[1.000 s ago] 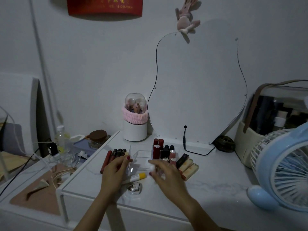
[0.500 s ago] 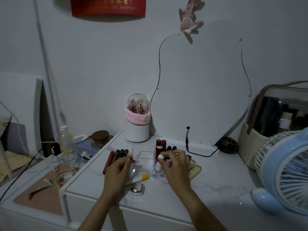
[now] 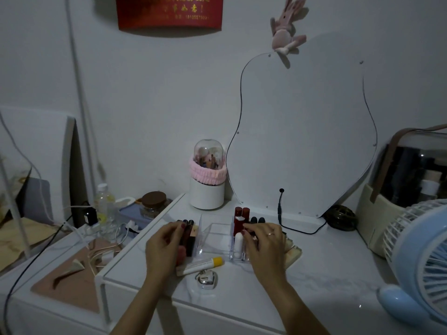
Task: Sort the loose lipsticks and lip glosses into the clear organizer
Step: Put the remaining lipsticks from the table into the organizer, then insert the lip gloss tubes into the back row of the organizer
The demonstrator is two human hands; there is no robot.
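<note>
Organizer (image 3: 215, 234) middle open; fan (image 3: 420, 264) perhaps crowds right.

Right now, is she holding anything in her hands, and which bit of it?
The left hand grips the dark lip glosses around their middles. The right hand touches the top of the white lip balm standing in the clear organizer.

dim room, grey wall (image 3: 150, 97), white table (image 3: 314, 281) below.

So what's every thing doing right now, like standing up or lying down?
White tube: upright in the organizer, right hand touching it.
Red lipsticks: upright in the organizer.
Yellow-capped tube: lying loose on the table.
Dark lipsticks: lying flat under the left hand.
</note>
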